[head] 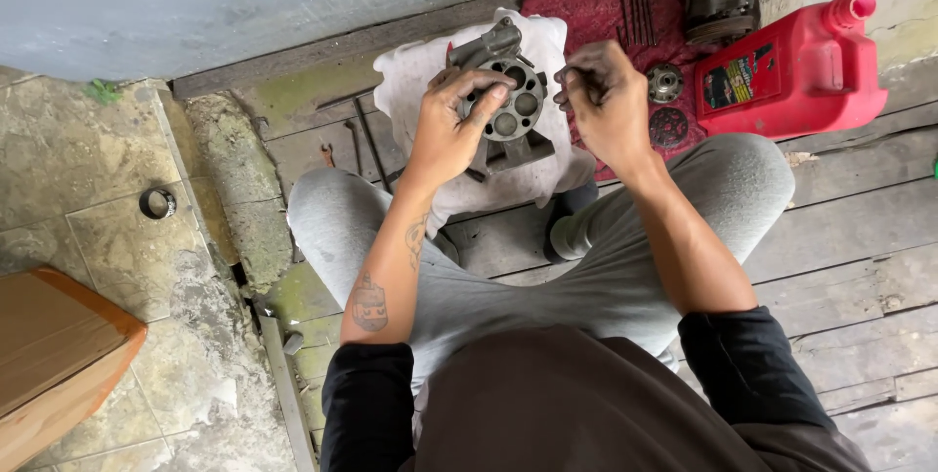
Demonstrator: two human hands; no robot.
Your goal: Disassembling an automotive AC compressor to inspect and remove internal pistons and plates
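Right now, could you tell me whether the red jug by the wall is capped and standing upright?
The red jug lies flat on its broad side, its label facing up. Its red cap is on the neck; whether it is tight, I cannot tell.

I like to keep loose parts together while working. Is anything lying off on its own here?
Yes: a dark metal ring lies alone on the stone tiles, far left of the metal housing and the red cloth holding other parts.

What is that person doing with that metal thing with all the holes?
A person sits on the wooden floor, working on a grey metal machine part with round holes. It rests on a white cloth. Their left hand steadies it, and their right hand pinches something small beside it. A red jug stands nearby.
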